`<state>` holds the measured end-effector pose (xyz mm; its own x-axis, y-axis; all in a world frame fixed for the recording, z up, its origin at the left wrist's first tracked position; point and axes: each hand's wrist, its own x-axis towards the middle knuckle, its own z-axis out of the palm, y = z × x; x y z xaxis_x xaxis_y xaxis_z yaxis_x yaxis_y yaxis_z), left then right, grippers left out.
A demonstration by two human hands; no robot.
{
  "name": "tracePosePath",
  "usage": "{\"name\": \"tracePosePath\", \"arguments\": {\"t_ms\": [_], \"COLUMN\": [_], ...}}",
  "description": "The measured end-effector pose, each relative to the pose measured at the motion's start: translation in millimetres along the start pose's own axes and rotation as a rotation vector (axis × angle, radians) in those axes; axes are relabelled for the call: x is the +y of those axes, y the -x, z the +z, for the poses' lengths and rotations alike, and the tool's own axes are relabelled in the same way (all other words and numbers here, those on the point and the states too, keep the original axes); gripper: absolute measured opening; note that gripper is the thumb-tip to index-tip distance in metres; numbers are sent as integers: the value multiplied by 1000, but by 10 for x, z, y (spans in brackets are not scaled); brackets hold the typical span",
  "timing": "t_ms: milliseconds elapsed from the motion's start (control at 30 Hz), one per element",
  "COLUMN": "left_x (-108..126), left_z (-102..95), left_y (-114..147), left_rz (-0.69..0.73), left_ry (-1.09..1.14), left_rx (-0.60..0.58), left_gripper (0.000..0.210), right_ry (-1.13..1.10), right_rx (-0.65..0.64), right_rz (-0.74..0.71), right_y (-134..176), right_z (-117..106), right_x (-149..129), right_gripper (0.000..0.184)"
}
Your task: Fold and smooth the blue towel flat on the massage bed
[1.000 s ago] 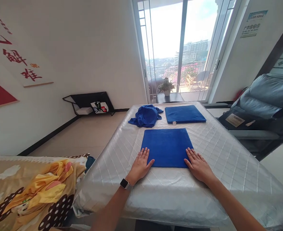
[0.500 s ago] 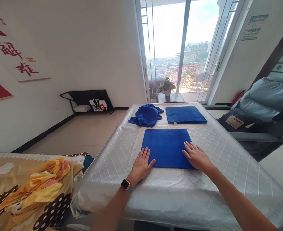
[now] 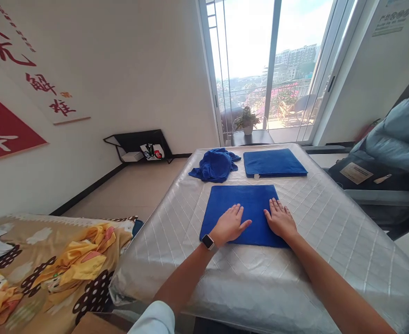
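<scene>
A blue cloth [image 3: 239, 199] lies flat in a neat rectangle on the plastic-covered mattress [image 3: 176, 246]. My left hand [image 3: 229, 224] rests open on the cloth, left of its middle, with the thumb spread to the right; a watch is on that wrist. My right hand [image 3: 280, 218] lies open over the cloth's right edge, fingers pointing away from me. Behind it is a crumpled blue cloth [image 3: 214, 165] on the left. A folded blue stack [image 3: 274, 163] with a small white tag lies on the right.
A bed with a patterned sheet [image 3: 37, 236] and yellow clothing [image 3: 86, 250] stands at the left. To the right is a grey padded chair [image 3: 392, 139] holding a black bag. A potted plant [image 3: 248, 120] stands on a small table before the glass door.
My left hand has slid right from the cloth's left edge towards its middle. My right hand stays at the right edge. The view has turned slightly to the left.
</scene>
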<state>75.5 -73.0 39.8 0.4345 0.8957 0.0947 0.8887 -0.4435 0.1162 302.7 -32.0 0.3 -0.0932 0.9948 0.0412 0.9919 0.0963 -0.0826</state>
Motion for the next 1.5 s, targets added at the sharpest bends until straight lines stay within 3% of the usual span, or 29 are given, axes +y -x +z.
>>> {"name": "tracePosePath", "arguments": {"t_ms": [67, 133, 267, 467, 667, 767, 1033, 1233, 1367, 1500], "left_x": [293, 494, 520, -22, -780, -1004, -1084, -1097, -1081, -1073], "left_z": [92, 211, 414, 419, 313, 312, 349, 245, 218, 245], "left_y": [-364, -674, -955, -708, -420, -347, -347, -322, -312, -328], "left_rz": [140, 186, 97, -8, -331, -417, -422, -385, -351, -347], "left_ry": [16, 18, 17, 46, 2, -4, 30, 19, 19, 14], "left_rx": [18, 66, 92, 37, 8, 23, 57, 102, 82, 54], "left_gripper": [77, 73, 71, 80, 83, 82, 84, 80, 78, 76], "right_ry": [7, 13, 7, -12, -3, 9, 28, 2, -36, -50], "right_rx": [7, 2, 0, -12, -37, -52, -90, -39, -57, -17], "right_rz": [-16, -30, -8, 26, 32, 28, 60, -7, -50, -34], "right_y": [-4, -4, 0, -3, -21, -30, -132, -665, -960, -1008], "right_z": [15, 26, 17, -14, -14, -17, -95, -236, -150, 26], "right_x": [13, 25, 16, -29, -13, -5, 20, 6, 44, 96], "right_gripper": [66, 64, 63, 68, 68, 68, 70, 67, 67, 69]}}
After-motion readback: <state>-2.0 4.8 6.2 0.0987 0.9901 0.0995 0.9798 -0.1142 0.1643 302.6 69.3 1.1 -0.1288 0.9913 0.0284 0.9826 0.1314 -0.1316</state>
